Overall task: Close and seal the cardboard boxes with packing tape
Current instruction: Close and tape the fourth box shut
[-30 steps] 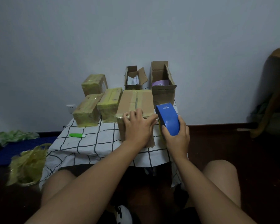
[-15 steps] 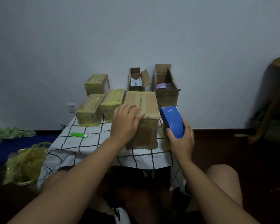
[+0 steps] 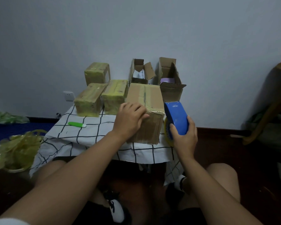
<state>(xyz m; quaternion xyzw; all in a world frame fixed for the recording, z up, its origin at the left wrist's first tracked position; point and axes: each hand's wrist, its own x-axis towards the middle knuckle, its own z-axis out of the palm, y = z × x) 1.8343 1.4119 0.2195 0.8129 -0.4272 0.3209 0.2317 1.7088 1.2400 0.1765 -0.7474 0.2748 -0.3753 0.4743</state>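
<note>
One closed cardboard box (image 3: 144, 98), tape-seamed.

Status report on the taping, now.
Left hand flat on closed box. Right hand grips tape dispenser beside it. Two open boxes behind, unsealed. Nothing blocking.

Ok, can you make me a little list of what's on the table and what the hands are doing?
Left hand: resting on the closed box
Right hand: gripping the blue tape dispenser
Taped boxes: three, wrapped in yellowish tape
Open boxes: two at the back
Also on the checked cloth: a green cutter
</note>
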